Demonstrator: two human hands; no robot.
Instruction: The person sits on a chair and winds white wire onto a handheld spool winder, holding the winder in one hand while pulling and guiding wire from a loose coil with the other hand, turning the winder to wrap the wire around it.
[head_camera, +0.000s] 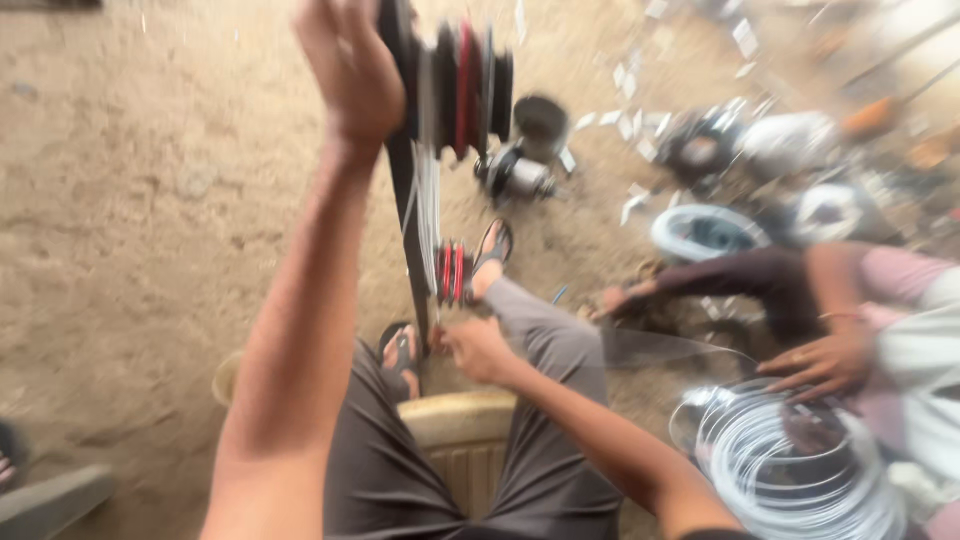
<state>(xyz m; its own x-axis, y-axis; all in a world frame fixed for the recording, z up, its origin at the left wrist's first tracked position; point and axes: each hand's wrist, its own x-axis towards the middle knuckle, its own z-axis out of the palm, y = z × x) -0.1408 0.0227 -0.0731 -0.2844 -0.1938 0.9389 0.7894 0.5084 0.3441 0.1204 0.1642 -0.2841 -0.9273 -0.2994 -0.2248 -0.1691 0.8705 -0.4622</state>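
Nearest, bottom centre: pale plastic stool (462, 425) between the person's grey-trousered knees. Lower right: coil of pale wire (800, 470), a co-worker's hand (825, 365) resting just above it. Centre: right hand (478, 348), fingers drawn together, apparently pinching thin wire at the foot of the dark upright bar (408, 215); blur prevents certainty. Small red spool (451, 272) just above that hand, beside a sandalled foot (490, 255). Top centre: left hand (350, 65), curled against the top of the bar, grip blurred; large red-and-black spool assembly (465, 85) immediately to its right. Farther, upper right: scattered white paper scraps (630, 85) on sandy ground, shapes small and rectangular, print unreadable.
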